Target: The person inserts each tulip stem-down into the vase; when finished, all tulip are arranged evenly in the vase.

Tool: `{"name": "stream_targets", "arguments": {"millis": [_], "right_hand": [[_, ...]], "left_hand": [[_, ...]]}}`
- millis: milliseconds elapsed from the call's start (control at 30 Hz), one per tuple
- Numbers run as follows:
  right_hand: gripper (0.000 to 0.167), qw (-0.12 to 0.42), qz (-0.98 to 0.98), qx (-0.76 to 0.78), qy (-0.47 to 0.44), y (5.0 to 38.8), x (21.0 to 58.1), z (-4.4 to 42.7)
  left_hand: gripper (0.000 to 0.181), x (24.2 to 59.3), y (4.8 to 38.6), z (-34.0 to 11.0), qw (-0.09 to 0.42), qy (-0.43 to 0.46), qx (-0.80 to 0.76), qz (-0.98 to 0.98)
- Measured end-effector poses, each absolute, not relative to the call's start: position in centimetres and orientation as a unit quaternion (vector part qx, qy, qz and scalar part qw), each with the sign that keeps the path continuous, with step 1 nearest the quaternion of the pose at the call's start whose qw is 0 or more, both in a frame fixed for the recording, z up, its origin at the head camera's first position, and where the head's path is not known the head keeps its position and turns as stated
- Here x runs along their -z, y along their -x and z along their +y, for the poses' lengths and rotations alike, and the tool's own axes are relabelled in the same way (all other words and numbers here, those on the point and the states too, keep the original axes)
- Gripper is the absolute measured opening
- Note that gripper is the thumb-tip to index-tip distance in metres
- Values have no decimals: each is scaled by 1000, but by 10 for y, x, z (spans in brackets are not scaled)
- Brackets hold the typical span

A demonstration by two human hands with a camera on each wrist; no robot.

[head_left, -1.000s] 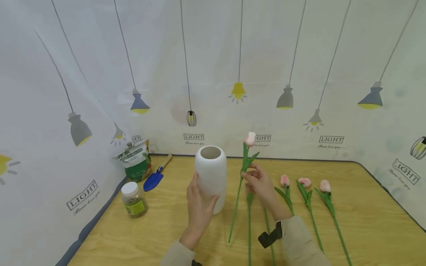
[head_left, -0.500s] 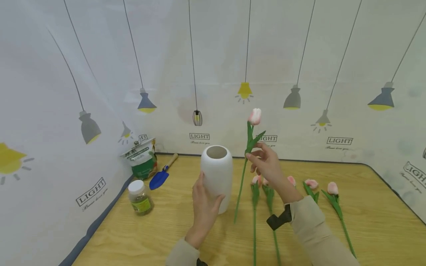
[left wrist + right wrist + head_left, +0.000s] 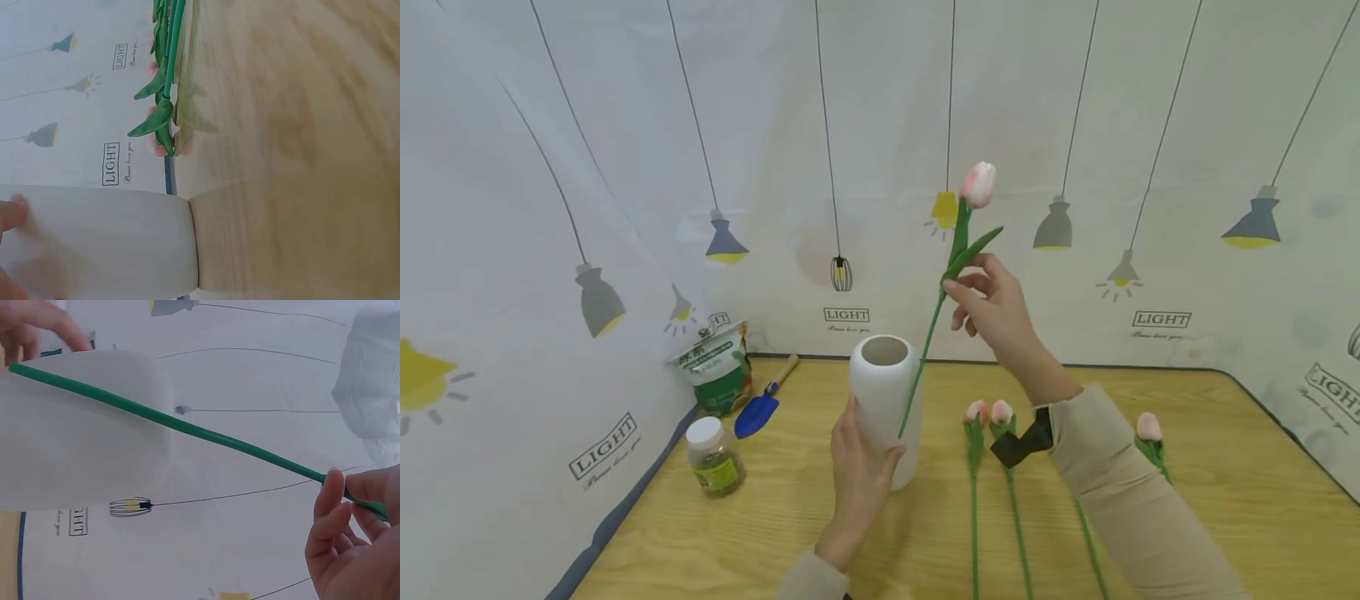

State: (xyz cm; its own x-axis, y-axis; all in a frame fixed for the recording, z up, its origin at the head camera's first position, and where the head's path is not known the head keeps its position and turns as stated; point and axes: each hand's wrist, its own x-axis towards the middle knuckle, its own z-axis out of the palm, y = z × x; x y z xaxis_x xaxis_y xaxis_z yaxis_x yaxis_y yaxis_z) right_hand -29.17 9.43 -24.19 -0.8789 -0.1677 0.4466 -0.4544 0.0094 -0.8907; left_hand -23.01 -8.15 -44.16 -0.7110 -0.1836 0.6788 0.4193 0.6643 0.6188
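A white vase (image 3: 880, 400) stands upright on the wooden table, its round mouth facing up. My left hand (image 3: 861, 479) grips the vase low on its left side, thumb across the front. In my right hand (image 3: 996, 312) a pink and white tulip (image 3: 979, 185) is pinched just below its leaves, raised to the right of the vase. The tulip's green stem (image 3: 187, 428) slants down in front of the vase wall, its lower end outside the mouth. Whether the stem touches the vase I cannot tell.
Two tulips (image 3: 974, 442) lie side by side right of the vase. Further tulips (image 3: 1148, 429) are partly hidden by my right sleeve. At the left are a lidded jar (image 3: 715, 462), a blue trowel (image 3: 758, 415) and a green and white bag (image 3: 718, 375) by the wall.
My right hand has lifted the tulip higher and brought its stem leftward across the front of the vase. The left hand keeps its grip on the vase.
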Motion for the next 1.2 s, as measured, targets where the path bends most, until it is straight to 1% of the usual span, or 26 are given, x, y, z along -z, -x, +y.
{"name": "stream_targets", "arguments": {"millis": [167, 333, 533, 700, 800, 900, 1100, 1200], "right_hand": [[23, 124, -666, -690, -253, 287, 207, 85], [23, 143, -639, -707, -265, 284, 182, 82], [21, 158, -610, -724, -280, 283, 165, 84], [21, 177, -596, -734, -275, 283, 159, 86], [20, 184, -615, -719, -265, 287, 164, 86], [19, 184, -649, -692, -258, 295, 177, 85], [24, 172, -700, -652, -234, 306, 220, 77], [27, 149, -713, -653, -208, 306, 242, 71]], "left_hand": [[96, 442, 229, -84, 379, 83, 402, -829], [94, 443, 229, -85, 378, 85, 404, -829], [95, 441, 229, -85, 374, 79, 399, -833], [95, 441, 229, -84, 374, 72, 403, -833], [95, 441, 229, -83, 376, 70, 401, -832], [95, 441, 231, -84, 375, 71, 400, -834], [94, 442, 233, -85, 374, 74, 397, -835], [94, 442, 234, -84, 369, 71, 397, -838]]}}
